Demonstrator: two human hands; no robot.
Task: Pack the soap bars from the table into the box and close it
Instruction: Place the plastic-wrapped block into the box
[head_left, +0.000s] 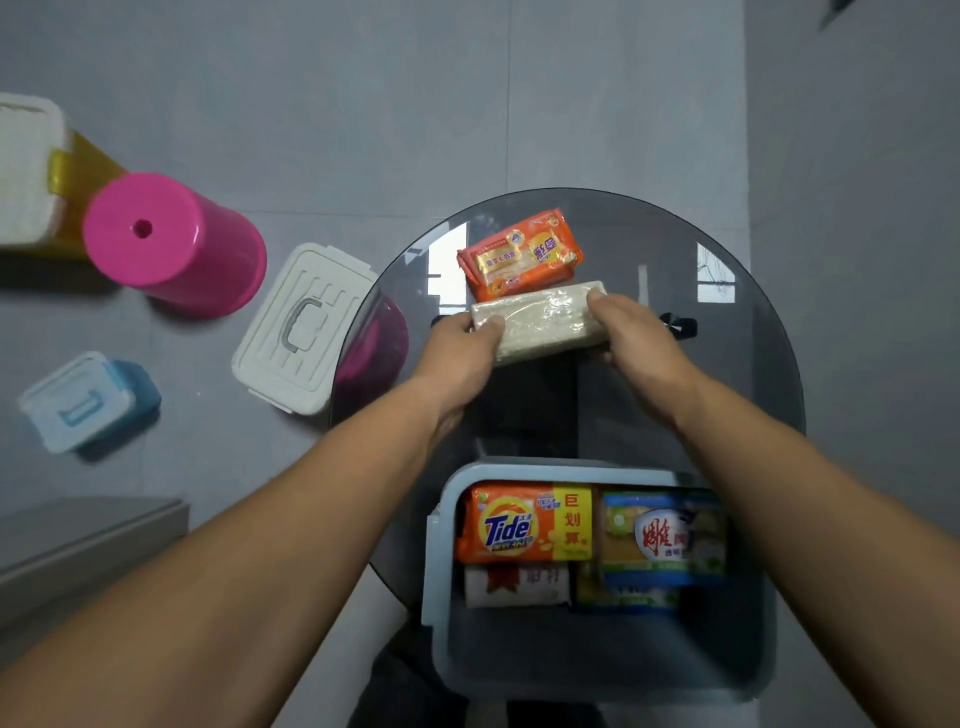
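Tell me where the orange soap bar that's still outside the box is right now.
The orange soap bar lies on the far side of the round glass table, just beyond the pale wrapped bar held by both hands, opposite the grey box.

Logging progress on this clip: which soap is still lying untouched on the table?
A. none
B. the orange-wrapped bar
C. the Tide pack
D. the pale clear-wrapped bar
B: the orange-wrapped bar lies alone on the table, while both hands hold the pale bar just in front of it.
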